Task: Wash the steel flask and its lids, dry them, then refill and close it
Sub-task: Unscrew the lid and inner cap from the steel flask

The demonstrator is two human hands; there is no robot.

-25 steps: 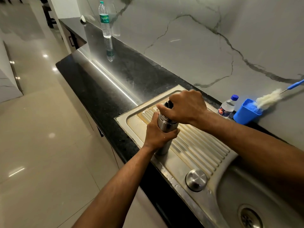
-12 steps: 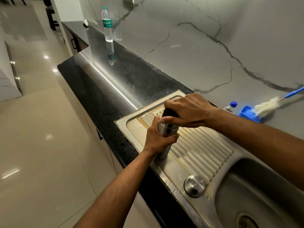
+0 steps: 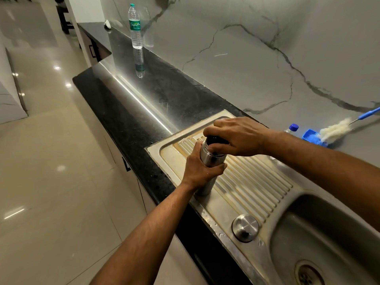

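The steel flask [image 3: 207,161] is standing upright on the ribbed drainboard [image 3: 253,182] beside the sink basin [image 3: 329,233], probably so drips are draining away. The left hand [image 3: 200,171] is wrapping its fingers round the flask's body, apparently bracing it, while the right hand [image 3: 236,136] is curling over the dark inner lid [image 3: 213,139] at the mouth, seemingly turning it. The round steel cap [image 3: 245,227] is lying apart, nearer the basin. The flask is looking brushed, slim and wet-sheened.
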